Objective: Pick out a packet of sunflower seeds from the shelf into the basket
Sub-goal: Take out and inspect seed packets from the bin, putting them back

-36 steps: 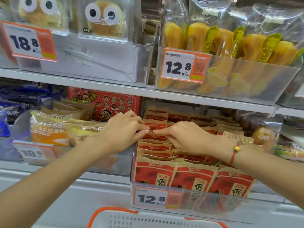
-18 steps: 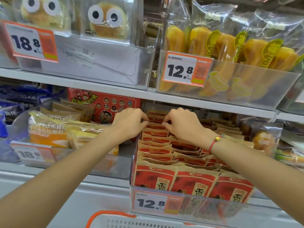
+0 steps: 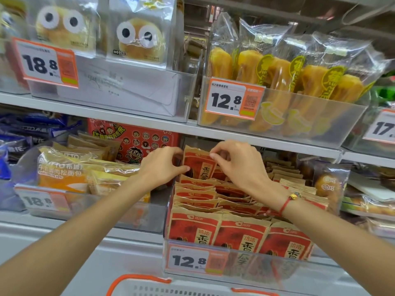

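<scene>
Both hands reach to the back of a clear bin (image 3: 171, 214) on the lower shelf (image 3: 128, 238), where one packet of sunflower seeds (image 3: 197, 165) stands raised and upright above the rows behind the front stock; it is red and kraft brown, with a small white logo near its top and large dark Chinese characters lower down, partly hidden; the left hand (image 3: 161, 165) has its fingers curled, thumb and fingertips pinching the packet's left edge, and the right hand (image 3: 237, 162) pinches the top right corner between thumb and forefinger, the other fingers arched above; a red cord bracelet (image 3: 287, 202) with a gold bead circles the right wrist; three like packets (image 3: 239, 233) face forward across the front of the bin, each printed 洽洽 above 香瓜子, with many more stacked flat behind them, too crowded to count; the bin's orange-and-white price tag (image 3: 195, 260) reads 12.8; a second 12.8 tag (image 3: 233, 99) hangs on the upper bin of yellow bread sticks (image 3: 277, 77); two tags read 18.8, one above (image 3: 46, 63) under two buns with printed googly eyes (image 3: 136, 37), one below (image 3: 40, 201) under the pork-floss bread (image 3: 72, 167); the basket (image 3: 149, 285), white with an orange rim, shows at the bottom edge.
</scene>
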`<state>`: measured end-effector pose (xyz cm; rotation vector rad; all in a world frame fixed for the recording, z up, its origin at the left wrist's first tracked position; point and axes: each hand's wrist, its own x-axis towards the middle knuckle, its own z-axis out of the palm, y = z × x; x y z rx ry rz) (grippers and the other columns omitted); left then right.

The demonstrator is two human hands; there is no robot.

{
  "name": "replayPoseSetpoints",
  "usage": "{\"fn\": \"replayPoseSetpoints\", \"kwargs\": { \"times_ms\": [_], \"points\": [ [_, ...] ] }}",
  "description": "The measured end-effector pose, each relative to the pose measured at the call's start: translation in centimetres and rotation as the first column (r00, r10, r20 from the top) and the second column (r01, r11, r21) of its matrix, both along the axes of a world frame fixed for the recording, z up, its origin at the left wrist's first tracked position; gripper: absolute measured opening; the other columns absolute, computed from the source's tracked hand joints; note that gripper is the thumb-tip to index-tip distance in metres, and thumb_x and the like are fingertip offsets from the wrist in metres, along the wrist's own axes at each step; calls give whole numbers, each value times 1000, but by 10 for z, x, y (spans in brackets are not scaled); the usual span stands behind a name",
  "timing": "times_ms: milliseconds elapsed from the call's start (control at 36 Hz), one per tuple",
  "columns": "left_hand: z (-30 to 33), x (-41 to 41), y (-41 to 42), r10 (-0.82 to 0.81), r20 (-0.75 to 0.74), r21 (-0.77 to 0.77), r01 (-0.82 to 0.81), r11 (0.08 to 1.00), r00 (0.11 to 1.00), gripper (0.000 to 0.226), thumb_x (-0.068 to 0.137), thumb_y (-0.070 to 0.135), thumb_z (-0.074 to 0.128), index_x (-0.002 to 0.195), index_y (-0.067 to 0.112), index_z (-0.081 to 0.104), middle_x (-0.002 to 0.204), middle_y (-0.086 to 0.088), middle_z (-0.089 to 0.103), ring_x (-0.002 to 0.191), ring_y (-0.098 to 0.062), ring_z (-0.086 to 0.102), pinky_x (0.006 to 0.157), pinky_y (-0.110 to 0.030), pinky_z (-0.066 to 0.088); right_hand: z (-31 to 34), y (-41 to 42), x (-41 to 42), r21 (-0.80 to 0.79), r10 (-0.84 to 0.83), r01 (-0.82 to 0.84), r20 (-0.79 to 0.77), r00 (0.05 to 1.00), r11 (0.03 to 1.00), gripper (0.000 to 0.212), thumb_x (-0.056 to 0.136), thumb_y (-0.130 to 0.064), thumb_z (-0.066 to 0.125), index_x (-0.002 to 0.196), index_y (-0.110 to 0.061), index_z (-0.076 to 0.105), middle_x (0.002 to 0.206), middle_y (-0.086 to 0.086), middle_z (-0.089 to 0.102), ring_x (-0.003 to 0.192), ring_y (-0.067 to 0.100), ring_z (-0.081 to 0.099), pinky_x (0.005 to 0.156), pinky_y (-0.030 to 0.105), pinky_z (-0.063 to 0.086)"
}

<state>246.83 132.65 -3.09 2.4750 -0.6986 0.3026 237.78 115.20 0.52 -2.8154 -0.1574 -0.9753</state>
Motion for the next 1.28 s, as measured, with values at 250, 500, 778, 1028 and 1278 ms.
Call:
{"fn": "replayPoseSetpoints", "kwargs": {
  "times_ms": [250,500,778,1028,1278],
  "points": [
    [1,-20,13,-38,143,-211,68,975,989,24,86,40,70,108,30,68,103,15,68,89,-6,63,68,-24,49,21,-8,-22,182,89,-65,-123,988,981,32,80,-39,76,109,-32,64,71,-12,63,67,2,59,69,34,53],
    [33,-71,22,-78,117,-570,132,811,990,21,82,38,73,102,40,66,97,20,70,96,4,62,86,-28,49,26,2,-48,315,158,-112,-125,980,942,21,90,-37,65,111,-35,67,97,-11,66,90,10,61,83,44,52],
    [47,-150,29,-283,47,-750,221,623,958,16,90,35,61,105,34,66,99,22,71,96,7,64,78,-7,48,28,27,-120,567,287,-285,87,954,773,19,96,-37,54,111,-28,61,100,-14,66,90,3,63,78,22,51],
    [2,-190,26,-378,-122,-806,131,577,918,27,78,38,63,103,31,69,97,16,75,92,-5,71,79,-23,58,-29,24,-160,787,391,-245,5,920,566,26,81,-45,56,103,-32,63,98,-16,72,92,3,68,76,24,57],
    [-26,-204,15,-391,-237,-803,47,594,889,28,79,33,64,105,26,70,93,15,75,89,-3,71,72,-19,58,-60,15,-174,829,358,-191,-12,934,525,24,80,-41,61,101,-31,63,101,-14,72,94,7,68,83,33,58]
  ]
}}
